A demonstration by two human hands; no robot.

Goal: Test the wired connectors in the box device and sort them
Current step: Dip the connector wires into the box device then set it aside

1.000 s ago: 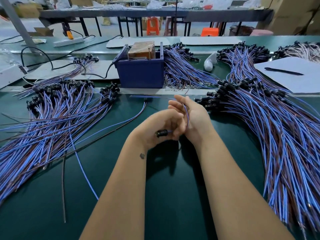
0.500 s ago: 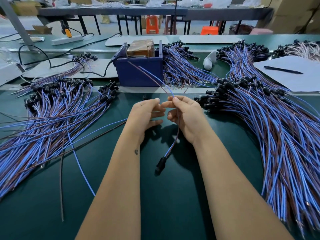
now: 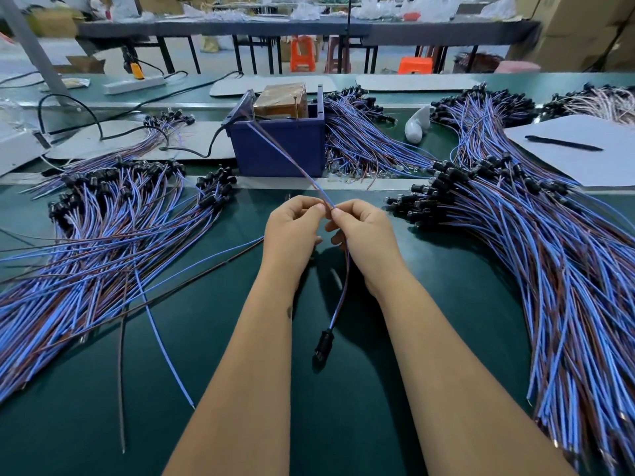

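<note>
Workshop floor, long green desk (image 3: 343, 424), matte and smooth, with grey tables, orange stools (image 3: 302, 53) and cardboard cartons behind.

Box (image 3: 278, 146): dark blue plastic, square, open-topped, at the desk's middle rear. Brown block (image 3: 283, 99) inside, wrapped in glossy tape; two thin metal pins stand by it. What else lies within is hidden by the walls. Black cable (image 3: 103, 132) runs off its left side.

Lead (image 3: 345, 269): one thin pair of wires, blue and brown, held above the desk's centre. Its far end reaches up to the box top; whether it touches a pin is too fine to tell. Its near end hangs down between the forearms to a black cylindrical connector (image 3: 323, 341), just above or on the desk, cannot tell which.

Left hand (image 3: 293, 231): grip closed on the lead, thumb and forefinger pinching, other fingers curled.
Right hand (image 3: 364, 231): grip likewise closed on the lead, pinching just beside the left fingertips.

Left heap (image 3: 103, 235): many like leads fanned flat, black connectors bunched at the far end; near ends cut off by the frame edge.
Right heap (image 3: 549, 269): larger, same kind, running off the lower right.
Rear heap (image 3: 364, 146): right of the box, partly hidden behind it.

Loose wires (image 3: 161, 341): one blue, one brown, lying apart near the left heap.
Paper (image 3: 584, 149), white, far right, with black pen (image 3: 563, 143) on it.
White rounded object (image 3: 417, 125) beyond the rear heap, kind unclear.
Power strip (image 3: 134, 84), white, far left rear.
</note>
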